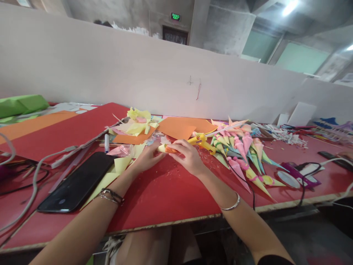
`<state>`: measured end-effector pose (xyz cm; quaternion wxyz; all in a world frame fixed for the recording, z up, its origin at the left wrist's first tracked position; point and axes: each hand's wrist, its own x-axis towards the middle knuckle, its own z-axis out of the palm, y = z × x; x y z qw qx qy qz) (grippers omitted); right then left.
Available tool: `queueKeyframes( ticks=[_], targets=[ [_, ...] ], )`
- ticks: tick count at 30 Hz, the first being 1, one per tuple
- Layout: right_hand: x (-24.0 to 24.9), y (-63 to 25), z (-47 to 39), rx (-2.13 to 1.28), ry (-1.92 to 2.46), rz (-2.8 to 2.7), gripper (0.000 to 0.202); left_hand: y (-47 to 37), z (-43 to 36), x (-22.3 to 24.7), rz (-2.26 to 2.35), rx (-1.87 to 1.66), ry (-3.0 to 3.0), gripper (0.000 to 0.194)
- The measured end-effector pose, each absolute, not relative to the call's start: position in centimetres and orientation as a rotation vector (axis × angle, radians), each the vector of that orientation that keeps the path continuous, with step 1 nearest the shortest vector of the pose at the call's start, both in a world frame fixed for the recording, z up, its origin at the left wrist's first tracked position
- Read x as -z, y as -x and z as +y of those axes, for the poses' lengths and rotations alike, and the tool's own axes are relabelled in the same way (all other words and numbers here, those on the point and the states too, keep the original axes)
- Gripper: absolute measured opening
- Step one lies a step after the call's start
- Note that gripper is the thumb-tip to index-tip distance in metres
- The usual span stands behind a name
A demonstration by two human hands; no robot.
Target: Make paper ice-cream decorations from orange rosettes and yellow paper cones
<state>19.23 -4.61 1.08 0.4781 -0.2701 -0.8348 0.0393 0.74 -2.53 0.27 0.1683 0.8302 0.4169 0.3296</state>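
Note:
Between my two hands, above the red table (171,195), is a small yellow and orange paper cone (171,149). My left hand (149,157) pinches its yellow end. Curled round the orange part from the other side is my right hand (190,158), with the thumb below; the fingers partly hide the cone. A yellow glue gun (204,142) lies just beyond my right hand. To its right spreads a pile of pastel paper cones (242,143), several with pink bands. Yellow paper sheets (121,165) lie beside my left wrist.
A black phone (78,182) lies at the left by a white marker (106,143). Orange paper (176,127) and crumpled yellow scraps (139,121) are behind my hands. A roll of tape (288,179), dark cables (303,184) and white scraps (289,135) are at the right. A pale partition (138,70) closes the back.

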Motion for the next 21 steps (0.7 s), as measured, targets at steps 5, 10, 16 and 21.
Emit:
queueKeyframes(
  ticks=[5,10,16,21],
  targets=[
    [-1.15,-19.14,-4.69,-0.150,0.683,-1.997,0.019,-0.73,-2.50,-0.25,1.216,-0.926,-2.376,0.023],
    [-1.23,-18.99,-4.73,-0.282,0.689,-1.904,0.017,-0.68,-2.36,-0.18,1.249,-0.926,-2.418,0.025],
    [-0.52,-18.67,-4.11,-0.558,0.760,-1.613,0.020,-0.68,-2.44,-0.35,1.324,-0.937,-2.458,0.024],
    [-0.28,-18.42,-3.92,-0.698,0.725,-1.518,0.023,-0.79,-2.44,-0.36,1.317,-0.936,-2.490,0.022]
  ],
)
